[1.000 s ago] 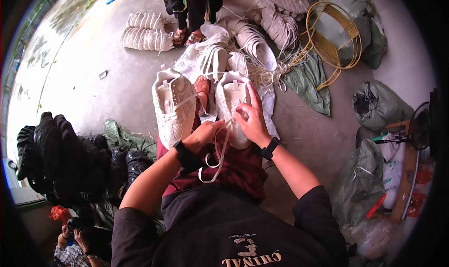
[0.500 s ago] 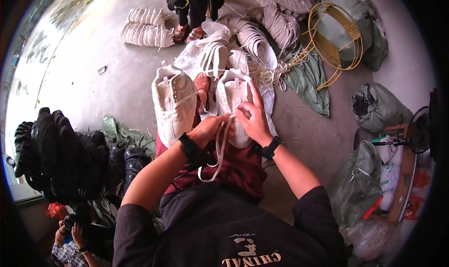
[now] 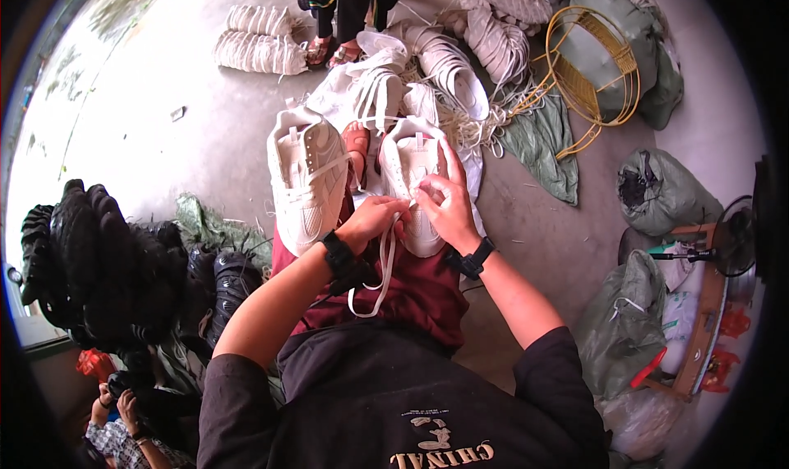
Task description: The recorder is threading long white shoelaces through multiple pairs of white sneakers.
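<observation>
A: Head view: what are my hands doing?

B: My left hand [image 3: 374,222] pinches the flat white lace [image 3: 383,263], closed on it; its loose end loops down over my maroon lap. My right hand [image 3: 444,210] presses its fingers shut on the pale cream sneaker [image 3: 415,181] resting on my right knee.

A: Anything changed?

B: Since a second ago the lace has been drawn further up toward the eyelets, so I judge the lacing is moving along. The second cream sneaker [image 3: 306,177] sits at nine o'clock of the first one. A heap of black shoes [image 3: 107,263] lies on the floor further out at eight o'clock.
</observation>
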`<state>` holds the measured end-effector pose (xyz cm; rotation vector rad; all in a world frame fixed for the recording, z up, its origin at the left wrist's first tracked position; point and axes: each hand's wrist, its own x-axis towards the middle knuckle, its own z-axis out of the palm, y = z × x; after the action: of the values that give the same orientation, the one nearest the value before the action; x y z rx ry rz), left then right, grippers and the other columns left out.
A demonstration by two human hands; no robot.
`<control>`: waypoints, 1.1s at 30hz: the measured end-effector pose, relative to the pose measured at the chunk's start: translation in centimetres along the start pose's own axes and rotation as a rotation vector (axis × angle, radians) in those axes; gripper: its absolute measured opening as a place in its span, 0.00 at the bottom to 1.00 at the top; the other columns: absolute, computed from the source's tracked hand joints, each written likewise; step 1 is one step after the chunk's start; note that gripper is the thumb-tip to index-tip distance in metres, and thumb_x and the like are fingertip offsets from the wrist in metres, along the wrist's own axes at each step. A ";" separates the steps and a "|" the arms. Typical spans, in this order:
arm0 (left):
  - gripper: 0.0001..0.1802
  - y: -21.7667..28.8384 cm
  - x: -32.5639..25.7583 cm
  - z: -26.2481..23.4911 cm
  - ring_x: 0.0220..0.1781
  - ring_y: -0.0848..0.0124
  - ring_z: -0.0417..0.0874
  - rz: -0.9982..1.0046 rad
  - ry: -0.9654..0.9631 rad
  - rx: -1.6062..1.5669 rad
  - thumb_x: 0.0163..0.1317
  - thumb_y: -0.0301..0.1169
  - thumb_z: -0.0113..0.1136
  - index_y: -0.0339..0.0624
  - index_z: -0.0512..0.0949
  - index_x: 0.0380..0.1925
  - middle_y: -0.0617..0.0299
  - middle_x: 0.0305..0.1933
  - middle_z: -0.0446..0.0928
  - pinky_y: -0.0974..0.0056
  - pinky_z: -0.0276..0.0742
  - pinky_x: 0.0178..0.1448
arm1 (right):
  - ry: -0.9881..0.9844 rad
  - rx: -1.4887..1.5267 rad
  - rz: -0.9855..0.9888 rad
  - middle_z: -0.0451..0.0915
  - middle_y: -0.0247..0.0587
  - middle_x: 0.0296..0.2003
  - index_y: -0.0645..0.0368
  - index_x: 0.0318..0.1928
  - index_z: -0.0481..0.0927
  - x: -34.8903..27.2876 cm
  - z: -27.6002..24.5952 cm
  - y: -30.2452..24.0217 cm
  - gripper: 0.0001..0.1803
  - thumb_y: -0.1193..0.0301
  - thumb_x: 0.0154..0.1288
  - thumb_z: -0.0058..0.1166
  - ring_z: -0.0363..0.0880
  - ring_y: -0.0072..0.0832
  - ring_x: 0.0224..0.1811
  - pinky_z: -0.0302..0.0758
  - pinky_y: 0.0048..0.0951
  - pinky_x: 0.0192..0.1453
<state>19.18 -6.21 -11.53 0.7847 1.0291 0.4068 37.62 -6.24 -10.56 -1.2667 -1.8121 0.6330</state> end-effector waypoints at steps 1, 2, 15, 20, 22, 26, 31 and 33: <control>0.17 -0.1 0.0 0.0 0.25 0.72 0.78 0.021 0.012 0.032 0.70 0.42 0.51 0.40 0.77 0.29 0.62 0.24 0.77 0.66 0.76 0.36 | 0.003 0.006 0.014 0.52 0.54 0.73 0.64 0.32 0.78 0.0 0.1 0.0 0.05 0.76 0.56 0.61 0.48 0.48 0.76 0.49 0.42 0.77; 0.18 -0.2 0.1 0.0 0.25 0.73 0.78 0.044 0.026 0.064 0.70 0.42 0.51 0.40 0.77 0.28 0.62 0.24 0.77 0.66 0.75 0.35 | 0.001 0.006 0.013 0.52 0.54 0.73 0.64 0.32 0.78 0.1 0.1 0.0 0.05 0.76 0.56 0.61 0.48 0.48 0.76 0.49 0.42 0.77; 0.20 -1.4 0.4 -0.7 0.26 0.73 0.75 0.282 -0.069 0.100 0.75 0.42 0.43 0.40 0.71 0.29 0.65 0.22 0.71 0.68 0.72 0.37 | 0.186 0.539 0.276 0.68 0.55 0.65 0.64 0.41 0.73 1.4 -0.5 1.5 0.05 0.74 0.72 0.49 0.73 0.31 0.62 0.67 0.29 0.65; 0.19 -1.5 0.5 -1.4 0.26 0.74 0.75 0.270 -0.062 0.151 0.75 0.41 0.42 0.40 0.71 0.29 0.65 0.22 0.72 0.68 0.72 0.36 | 0.313 0.570 0.366 0.81 0.46 0.51 0.63 0.45 0.77 3.3 -5.6 3.9 0.09 0.70 0.72 0.51 0.78 0.27 0.55 0.72 0.29 0.62; 0.19 -1.5 0.3 -1.8 0.26 0.75 0.75 0.265 -0.047 0.175 0.75 0.41 0.42 0.40 0.71 0.29 0.65 0.22 0.72 0.68 0.72 0.36 | 0.369 0.551 0.408 0.83 0.44 0.48 0.62 0.46 0.78 4.1 -8.5 5.2 0.11 0.68 0.72 0.51 0.80 0.27 0.51 0.74 0.28 0.57; 0.19 -2.4 0.8 -2.5 0.25 0.76 0.74 0.313 -0.063 0.175 0.75 0.41 0.42 0.40 0.71 0.29 0.65 0.22 0.73 0.70 0.70 0.34 | 0.545 0.489 0.410 0.83 0.43 0.46 0.61 0.46 0.78 4.1 -16.9 9.4 0.11 0.67 0.70 0.54 0.82 0.30 0.48 0.76 0.31 0.55; 0.20 -2.0 0.5 -2.8 0.26 0.76 0.74 0.300 -0.097 0.216 0.75 0.42 0.42 0.39 0.73 0.31 0.65 0.24 0.75 0.71 0.69 0.34 | 1.061 0.368 0.537 0.83 0.44 0.48 0.62 0.49 0.75 1.7 -30.0 15.7 0.14 0.66 0.69 0.55 0.82 0.32 0.50 0.75 0.34 0.58; 0.20 -2.2 0.0 -3.3 0.26 0.76 0.74 0.266 -0.077 0.222 0.75 0.42 0.42 0.39 0.74 0.32 0.65 0.24 0.75 0.71 0.69 0.34 | 1.141 0.381 0.565 0.81 0.46 0.51 0.62 0.50 0.73 2.0 -28.9 14.9 0.14 0.66 0.71 0.52 0.81 0.36 0.53 0.74 0.37 0.60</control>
<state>16.22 -6.41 -14.13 1.1348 0.9092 0.4908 69.34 -0.35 -5.78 -1.4232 -0.3837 0.3658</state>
